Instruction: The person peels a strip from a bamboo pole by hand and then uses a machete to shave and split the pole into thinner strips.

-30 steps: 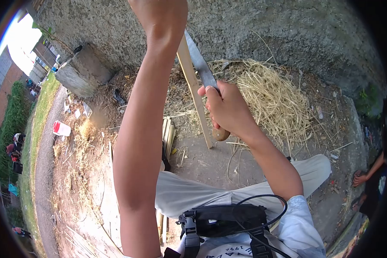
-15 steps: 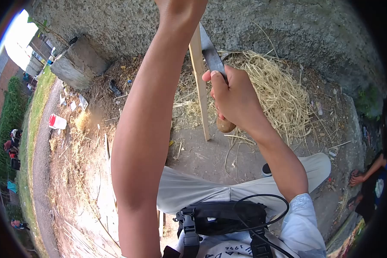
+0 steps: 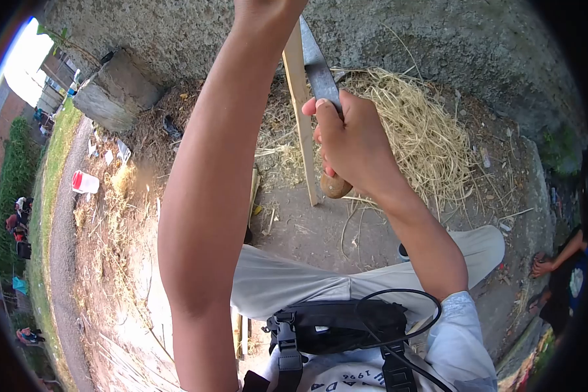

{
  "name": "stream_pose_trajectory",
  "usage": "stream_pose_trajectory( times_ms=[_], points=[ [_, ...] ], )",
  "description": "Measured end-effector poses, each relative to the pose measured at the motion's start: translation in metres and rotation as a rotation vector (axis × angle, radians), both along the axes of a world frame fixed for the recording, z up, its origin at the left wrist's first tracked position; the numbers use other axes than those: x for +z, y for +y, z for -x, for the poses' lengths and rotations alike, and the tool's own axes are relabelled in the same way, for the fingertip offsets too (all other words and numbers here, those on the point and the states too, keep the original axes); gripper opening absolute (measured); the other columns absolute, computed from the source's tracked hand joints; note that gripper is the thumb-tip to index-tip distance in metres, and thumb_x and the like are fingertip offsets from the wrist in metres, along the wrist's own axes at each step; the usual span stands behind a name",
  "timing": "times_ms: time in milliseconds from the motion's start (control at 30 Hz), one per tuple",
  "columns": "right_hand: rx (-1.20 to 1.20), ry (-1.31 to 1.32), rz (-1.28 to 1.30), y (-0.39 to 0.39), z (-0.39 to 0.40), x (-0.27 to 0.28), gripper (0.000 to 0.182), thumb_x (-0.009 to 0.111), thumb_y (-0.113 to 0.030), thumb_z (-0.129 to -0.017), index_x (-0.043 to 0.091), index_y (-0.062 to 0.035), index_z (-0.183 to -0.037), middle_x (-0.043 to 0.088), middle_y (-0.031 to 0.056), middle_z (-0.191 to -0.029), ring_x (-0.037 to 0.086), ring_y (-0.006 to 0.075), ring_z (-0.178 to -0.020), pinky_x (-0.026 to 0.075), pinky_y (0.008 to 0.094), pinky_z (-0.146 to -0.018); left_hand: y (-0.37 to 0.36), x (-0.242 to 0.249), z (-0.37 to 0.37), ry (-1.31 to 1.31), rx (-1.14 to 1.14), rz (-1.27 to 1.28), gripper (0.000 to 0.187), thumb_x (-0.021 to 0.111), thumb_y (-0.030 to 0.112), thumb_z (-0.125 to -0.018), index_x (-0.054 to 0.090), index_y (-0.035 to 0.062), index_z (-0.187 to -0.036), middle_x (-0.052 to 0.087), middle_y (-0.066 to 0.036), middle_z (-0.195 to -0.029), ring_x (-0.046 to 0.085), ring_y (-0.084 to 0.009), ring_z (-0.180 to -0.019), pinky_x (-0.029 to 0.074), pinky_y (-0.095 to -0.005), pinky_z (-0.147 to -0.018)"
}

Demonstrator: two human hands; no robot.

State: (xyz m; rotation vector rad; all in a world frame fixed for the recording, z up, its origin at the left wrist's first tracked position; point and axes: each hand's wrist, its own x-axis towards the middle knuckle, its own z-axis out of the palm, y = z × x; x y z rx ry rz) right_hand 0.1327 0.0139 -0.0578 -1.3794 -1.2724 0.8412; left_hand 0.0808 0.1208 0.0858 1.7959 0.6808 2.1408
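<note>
- Right hand (image 3: 351, 140): fingers clamped on the knife handle (image 3: 335, 187).
- Left hand (image 3: 269, 8), far: grip cannot be told.
- Keeping the blade (image 3: 321, 81) shallow along the wood strip (image 3: 306, 153) likely works best.

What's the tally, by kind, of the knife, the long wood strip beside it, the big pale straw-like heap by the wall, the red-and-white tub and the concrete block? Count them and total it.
Knife in the right hand: 1
Long wood strip: 1
Straw-like heap: 1
Red-and-white tub: 1
Concrete block: 1
Total: 5
</note>
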Motion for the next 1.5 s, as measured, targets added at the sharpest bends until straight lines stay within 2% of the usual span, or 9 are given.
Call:
stream_pose_trajectory(
  times_ms=[133,300,400,567,667,800,1033,1333,1500],
  points=[
    [0.061,-0.081,0.131,-0.002,-0.001,-0.016,0.024,0.043,-0.016,-0.098,0.058,0.0031,-0.099,0.050,0.0014,-0.062,0.045,0.0071,-0.039,0.039,0.0259,-0.037,0.004,0.003,0.012,-0.024,-0.064,0.008,0.046,0.049,0.024,-0.099,0.054,0.0046,-0.057,0.046,0.001,-0.049,0.038,-0.0074,-0.043,0.030,-0.0300,-0.042],
    [-0.022,-0.237,-0.047,0.005,0.010,-0.030,0.024,0.044,-0.013,-0.097,0.061,0.0036,-0.096,0.051,0.0021,-0.060,0.049,0.0097,-0.041,0.041,0.0285,-0.038,0.002,-0.004,0.015,-0.019,-0.015,0.082,0.046,0.049,0.026,-0.099,0.054,0.0047,-0.059,0.045,0.002,-0.049,0.038,-0.0076,-0.043,0.031,-0.0307,-0.043],
    [0.057,-0.236,0.040,-0.002,-0.001,-0.043,0.031,0.047,-0.018,-0.096,0.057,0.0048,-0.078,0.053,0.0147,-0.054,0.054,0.0256,-0.045,0.042,0.0389,-0.049,0.000,0.008,0.018,-0.048,-0.019,0.074,0.046,0.049,0.026,-0.099,0.055,0.0047,-0.059,0.045,0.002,-0.049,0.038,-0.0076,-0.044,0.031,-0.0310,-0.043],
    [-0.036,0.041,-0.007,-0.004,0.008,-0.036,0.029,0.049,-0.018,-0.095,0.059,0.0040,-0.080,0.054,0.0132,-0.055,0.057,0.0247,-0.048,0.044,0.0392,-0.050,-0.003,-0.004,0.008,0.039,-0.097,-0.036,0.045,0.049,0.026,-0.100,0.055,0.0044,-0.061,0.046,0.001,-0.050,0.038,-0.0083,-0.043,0.031,-0.0310,-0.043],
    [0.048,-0.312,0.117,0.001,-0.005,-0.076,0.027,0.049,-0.018,-0.096,0.060,0.0038,-0.083,0.057,0.0120,-0.058,0.058,0.0222,-0.051,0.045,0.0388,-0.052,0.013,0.001,0.012,-0.022,-0.030,0.031,0.045,0.049,0.026,-0.100,0.054,0.0053,-0.061,0.046,0.001,-0.050,0.039,-0.0079,-0.043,0.031,-0.0297,-0.042],
    [0.137,-0.156,0.290,-0.005,-0.017,-0.049,0.028,0.046,-0.020,-0.098,0.058,0.0047,-0.093,0.056,0.0156,-0.061,0.061,0.0260,-0.057,0.047,0.0399,-0.056,0.023,-0.001,0.027,-0.130,-0.371,0.111,0.038,0.050,0.027,-0.101,0.051,0.0094,-0.067,0.042,0.004,-0.053,0.035,-0.0059,-0.042,0.027,-0.0244,-0.038],
    [-0.016,-0.171,-0.071,0.004,0.032,-0.085,0.019,0.044,-0.010,-0.099,0.051,0.0044,-0.110,0.051,0.0098,-0.049,0.056,0.0264,-0.043,0.041,0.0419,-0.045,0.021,-0.005,0.030,-0.103,-0.337,0.050,0.038,0.049,0.029,-0.101,0.049,0.0099,-0.068,0.040,0.004,-0.053,0.032,-0.0054,-0.041,0.026,-0.0241,-0.037],
    [0.072,-0.122,-0.049,-0.001,0.020,-0.020,0.025,0.043,-0.010,-0.097,0.054,0.0067,-0.113,0.054,0.0140,-0.051,0.059,0.0299,-0.045,0.043,0.0419,-0.046,0.026,-0.005,0.046,-0.126,-0.308,0.036,0.038,0.050,0.029,-0.101,0.049,0.0106,-0.069,0.039,0.005,-0.051,0.032,-0.0048,-0.040,0.026,-0.0235,-0.037],
    [-0.015,-0.169,-0.098,0.002,0.042,-0.053,0.024,0.044,-0.011,-0.098,0.055,0.0065,-0.108,0.059,0.0173,-0.056,0.061,0.0303,-0.047,0.045,0.0426,-0.047,0.030,-0.003,0.041,-0.109,-0.259,0.097,0.039,0.050,0.030,-0.101,0.050,0.0103,-0.067,0.041,0.004,-0.051,0.035,-0.0055,-0.040,0.027,-0.0240,-0.037]
  ],
)
